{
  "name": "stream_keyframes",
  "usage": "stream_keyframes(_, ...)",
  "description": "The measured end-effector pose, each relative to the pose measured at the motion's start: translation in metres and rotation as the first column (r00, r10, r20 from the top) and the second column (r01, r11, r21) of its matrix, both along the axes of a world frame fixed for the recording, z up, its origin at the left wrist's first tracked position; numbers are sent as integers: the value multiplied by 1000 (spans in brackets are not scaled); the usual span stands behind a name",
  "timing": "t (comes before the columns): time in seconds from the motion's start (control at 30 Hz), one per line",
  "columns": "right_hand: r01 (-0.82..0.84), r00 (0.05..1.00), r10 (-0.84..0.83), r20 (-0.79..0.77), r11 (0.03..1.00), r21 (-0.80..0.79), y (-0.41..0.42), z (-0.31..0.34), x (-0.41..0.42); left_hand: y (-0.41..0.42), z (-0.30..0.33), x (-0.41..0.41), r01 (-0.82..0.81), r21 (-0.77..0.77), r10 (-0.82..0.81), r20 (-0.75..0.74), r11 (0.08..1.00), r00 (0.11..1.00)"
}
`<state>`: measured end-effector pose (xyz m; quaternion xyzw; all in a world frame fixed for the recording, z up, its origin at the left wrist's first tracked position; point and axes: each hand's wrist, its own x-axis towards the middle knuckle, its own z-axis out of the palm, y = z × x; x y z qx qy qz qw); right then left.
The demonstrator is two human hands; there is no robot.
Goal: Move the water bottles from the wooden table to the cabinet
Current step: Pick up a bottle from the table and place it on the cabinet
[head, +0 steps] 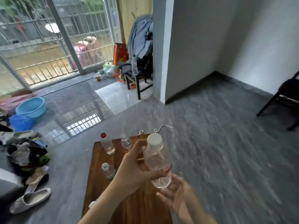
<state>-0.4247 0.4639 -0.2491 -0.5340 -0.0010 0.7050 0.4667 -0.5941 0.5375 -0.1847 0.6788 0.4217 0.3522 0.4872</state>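
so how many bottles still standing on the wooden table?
3 clearly: red-capped bottle at the far left, white-capped bottle beside it, green-capped bottle nearer, partly behind the left hand. A white cap by the left forearm may be a fourth, mostly hidden.

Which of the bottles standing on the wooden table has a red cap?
The bottle at the table's far left corner has the red cap. The one beside it has a pale cap, and the nearer one has a white and green cap.

A clear white-capped bottle (157,160) is tilting above the wooden desk (129,206); three capped bottles (107,145) are standing there.
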Motion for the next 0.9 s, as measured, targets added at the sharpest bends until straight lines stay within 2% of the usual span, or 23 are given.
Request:
stream_keyframes(0.07,54,991,-51,-123,998,24,-11,48,15,-2,48,16,63,25,-63,12,998,998)
stream_keyframes(0.17,159,967,-135,-218,983,92,-26,102,47,1,113,49,188,80,-189,4,979,982)
stream_keyframes(0.27,225,961,-187,-203,956,186,-41,146,85,0,171,97,286,102,-289,17,953,957)
stream_keyframes(0.37,270,955,-226,-193,931,247,-58,181,126,-8,214,150,436,144,-440,0,889,898)
stream_keyframes(0.57,365,927,-311,-211,880,304,-112,227,220,-41,269,261,653,157,-656,-37,741,753)
stream_keyframes(0.9,505,863,-457,-216,756,417,-237,268,390,-135,316,465,826,182,-836,-33,533,547)
